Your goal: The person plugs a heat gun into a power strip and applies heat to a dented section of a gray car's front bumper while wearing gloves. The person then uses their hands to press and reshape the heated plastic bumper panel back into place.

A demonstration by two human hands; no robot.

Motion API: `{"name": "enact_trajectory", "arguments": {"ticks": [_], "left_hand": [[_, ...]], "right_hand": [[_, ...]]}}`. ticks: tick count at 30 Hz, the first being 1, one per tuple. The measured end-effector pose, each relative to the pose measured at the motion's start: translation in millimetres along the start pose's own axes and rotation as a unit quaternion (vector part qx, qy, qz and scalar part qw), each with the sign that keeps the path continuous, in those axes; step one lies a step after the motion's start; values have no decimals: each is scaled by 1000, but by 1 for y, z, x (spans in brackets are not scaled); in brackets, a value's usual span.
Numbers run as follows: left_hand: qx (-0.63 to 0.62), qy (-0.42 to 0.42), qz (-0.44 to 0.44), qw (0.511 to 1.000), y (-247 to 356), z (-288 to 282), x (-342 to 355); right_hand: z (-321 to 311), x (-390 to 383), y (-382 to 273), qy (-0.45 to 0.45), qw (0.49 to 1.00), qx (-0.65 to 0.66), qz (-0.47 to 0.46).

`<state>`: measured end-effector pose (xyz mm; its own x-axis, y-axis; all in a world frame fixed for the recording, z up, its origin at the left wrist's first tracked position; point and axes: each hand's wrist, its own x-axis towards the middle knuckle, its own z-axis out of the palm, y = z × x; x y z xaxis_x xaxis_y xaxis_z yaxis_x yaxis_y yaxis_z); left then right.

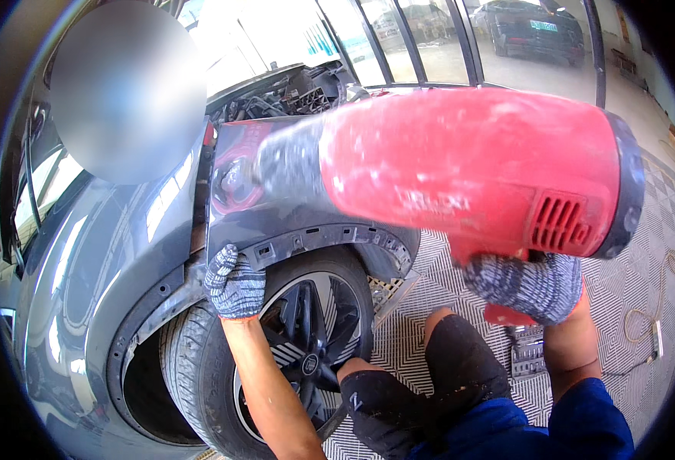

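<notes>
My right hand (525,285), in a grey knit glove, grips the handle of a red power tool (460,161) with side vents and a dark nose. The tool is raised across the front of a grey fender panel (276,215), its nose pointing left over the panel's surface; whether it touches cannot be seen. My left hand (235,284), also gloved, holds the fender's lower edge at the wheel arch, fingers bent against it. Below sit the tyre (188,368) and black alloy wheel (311,360). A grey car body section (100,268) adjoins the fender on the left, with a gap between.
An engine bay (299,100) shows behind the fender, beside a large blurred patch. A dark car (525,31) stands beyond glass panes at the back. A patterned tile floor (621,291) lies below, with a looped hose (667,261) at right. My knees are bent beside the wheel.
</notes>
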<state>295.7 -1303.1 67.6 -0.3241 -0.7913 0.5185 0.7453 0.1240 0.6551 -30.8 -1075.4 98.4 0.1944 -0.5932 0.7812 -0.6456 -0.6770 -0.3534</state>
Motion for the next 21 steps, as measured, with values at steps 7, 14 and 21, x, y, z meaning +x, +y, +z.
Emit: {"name": "enact_trajectory", "arguments": {"ticks": [7, 14, 21], "left_hand": [[-26, 6, 14, 1000, -19, -2, 15], [-38, -10, 20, 999, 2, -3, 0], [-10, -1, 10, 1000, -10, 8, 5]], "right_hand": [[-13, -1, -5, 12, 1000, 4, 22], [2, 6, 0, 16, 997, 72, 32], [11, -2, 13, -2, 917, 366, 161]]}}
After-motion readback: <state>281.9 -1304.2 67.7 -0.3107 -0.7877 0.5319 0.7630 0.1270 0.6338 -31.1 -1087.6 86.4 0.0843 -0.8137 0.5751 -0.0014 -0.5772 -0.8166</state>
